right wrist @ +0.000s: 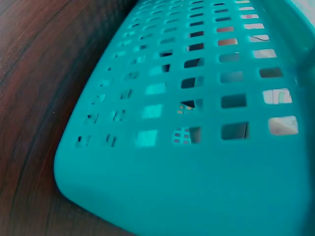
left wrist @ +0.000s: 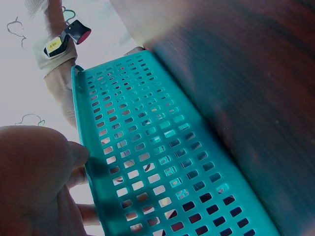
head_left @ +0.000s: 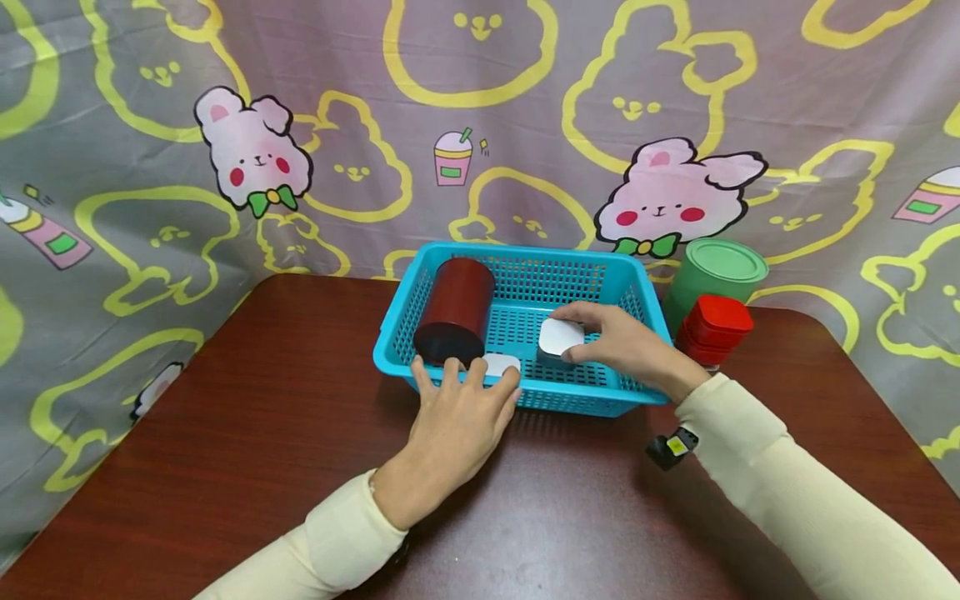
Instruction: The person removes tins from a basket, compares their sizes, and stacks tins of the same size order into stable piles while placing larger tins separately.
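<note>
My right hand (head_left: 626, 346) reaches into the blue perforated basket (head_left: 525, 250) and pinches a squarish white-topped container (head_left: 562, 335) with a grey body, thumb in front and fingers behind. My left hand (head_left: 456, 425) comes over the front rim, its fingertips inside beside a second white-topped container (head_left: 501, 363), mostly hidden by the hand and rim; I cannot tell whether the fingers grip it. In the left wrist view, the left thumb (left wrist: 78, 153) lies right at the rim. A dark red canister (head_left: 459, 300) lies on its side at the basket's left.
Just right of the basket stand a green canister (head_left: 716, 271) and a smaller red container (head_left: 712, 327). Under everything is a dark brown wooden table (head_left: 225, 433). A curtain with rabbit prints (head_left: 337, 50) hangs behind the table.
</note>
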### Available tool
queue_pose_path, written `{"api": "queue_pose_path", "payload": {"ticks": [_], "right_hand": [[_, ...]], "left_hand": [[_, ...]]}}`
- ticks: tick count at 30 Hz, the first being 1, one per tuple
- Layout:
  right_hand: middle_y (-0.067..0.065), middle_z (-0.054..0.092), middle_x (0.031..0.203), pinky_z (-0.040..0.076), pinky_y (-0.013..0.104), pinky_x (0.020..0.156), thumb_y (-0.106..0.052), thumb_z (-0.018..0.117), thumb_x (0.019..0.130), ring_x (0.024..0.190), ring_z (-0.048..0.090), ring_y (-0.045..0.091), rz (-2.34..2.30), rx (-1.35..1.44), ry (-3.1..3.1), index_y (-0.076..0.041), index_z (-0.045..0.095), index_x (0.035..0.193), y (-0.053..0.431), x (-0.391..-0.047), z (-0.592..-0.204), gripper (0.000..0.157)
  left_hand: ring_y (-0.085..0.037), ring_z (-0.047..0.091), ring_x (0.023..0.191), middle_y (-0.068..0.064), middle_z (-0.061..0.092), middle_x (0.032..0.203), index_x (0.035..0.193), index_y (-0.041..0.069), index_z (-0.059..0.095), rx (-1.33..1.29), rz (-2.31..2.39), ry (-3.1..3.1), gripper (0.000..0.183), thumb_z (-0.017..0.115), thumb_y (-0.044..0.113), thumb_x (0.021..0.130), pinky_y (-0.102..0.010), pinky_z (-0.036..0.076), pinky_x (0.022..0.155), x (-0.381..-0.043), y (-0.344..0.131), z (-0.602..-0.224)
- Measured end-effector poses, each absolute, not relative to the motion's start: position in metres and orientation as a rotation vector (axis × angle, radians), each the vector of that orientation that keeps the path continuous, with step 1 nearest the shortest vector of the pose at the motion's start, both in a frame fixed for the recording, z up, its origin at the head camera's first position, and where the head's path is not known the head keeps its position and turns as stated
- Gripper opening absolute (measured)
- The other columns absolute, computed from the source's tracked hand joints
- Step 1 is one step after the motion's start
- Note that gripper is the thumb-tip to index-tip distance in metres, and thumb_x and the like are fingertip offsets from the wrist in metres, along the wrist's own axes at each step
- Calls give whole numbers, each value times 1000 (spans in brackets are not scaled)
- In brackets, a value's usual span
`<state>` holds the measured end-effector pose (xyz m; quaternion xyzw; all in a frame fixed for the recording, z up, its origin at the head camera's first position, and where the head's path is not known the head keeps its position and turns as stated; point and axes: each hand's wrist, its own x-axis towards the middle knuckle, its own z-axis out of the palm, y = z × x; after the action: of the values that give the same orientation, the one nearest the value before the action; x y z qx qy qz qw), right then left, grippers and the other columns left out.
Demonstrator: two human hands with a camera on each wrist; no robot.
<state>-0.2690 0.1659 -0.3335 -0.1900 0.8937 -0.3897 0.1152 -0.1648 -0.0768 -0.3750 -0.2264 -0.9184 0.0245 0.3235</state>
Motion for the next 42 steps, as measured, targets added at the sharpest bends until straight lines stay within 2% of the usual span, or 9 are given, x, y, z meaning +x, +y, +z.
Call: {"api": "queue_pose_path", "payload": {"ticks": [6,13,19,22,28,31,35,42], "right_hand": [[15,54,150,53,50,100,-22,75,94,136,47,39,-1158,-532,2629,-16,57,148,174,-265,-327,58],[14,45,158,56,51,96,-26,77,93,139,42,39,-1204,-502,2618,-21,55,151,191,-258,-314,62],[10,50,151,53,39,93,-27,75,96,139,43,37,-1203,-509,2643,-24,54,151,207,-252,-300,59],[11,51,149,55,37,91,-26,75,97,137,44,38,-1209,-499,2660,-24,53,152,217,-249,-294,60],[13,44,158,56,25,86,-24,74,98,134,43,35,-1220,-496,2719,-19,51,153,241,-246,-283,61],[8,44,159,54,19,84,-23,73,99,132,42,28,-1234,-483,2750,-19,51,152,252,-246,-279,58],[0,48,148,54,19,84,-22,71,100,126,42,20,-1251,-447,2785,-20,51,152,266,-247,-276,56],[-11,49,137,54,18,83,-19,70,100,119,47,15,-1281,-410,2822,-21,52,153,291,-248,-274,56]], "left_hand": [[-38,67,89,-10,72,107,120,23,62,-594,52,-2418,21,59,40,106,-78,47,87,-164,-77,-374],[-39,67,89,-11,71,107,118,22,62,-602,32,-2416,20,59,38,107,-79,47,87,-165,-77,-374],[-39,66,87,-11,71,104,118,22,63,-605,34,-2380,20,60,38,107,-79,48,86,-166,-77,-376],[-39,66,86,-11,71,102,119,21,63,-608,37,-2361,21,59,38,107,-78,48,85,-166,-77,-376],[-39,65,84,-10,70,100,118,21,62,-609,42,-2343,20,60,38,106,-77,49,84,-166,-78,-377],[-39,65,83,-10,70,99,117,21,62,-611,44,-2336,20,60,38,106,-77,49,83,-166,-78,-378],[-39,65,82,-10,70,99,116,21,62,-613,39,-2332,20,60,38,106,-77,49,83,-166,-78,-377],[-39,65,83,-10,70,101,118,21,63,-615,37,-2348,20,60,37,107,-78,49,83,-165,-77,-377]]}}
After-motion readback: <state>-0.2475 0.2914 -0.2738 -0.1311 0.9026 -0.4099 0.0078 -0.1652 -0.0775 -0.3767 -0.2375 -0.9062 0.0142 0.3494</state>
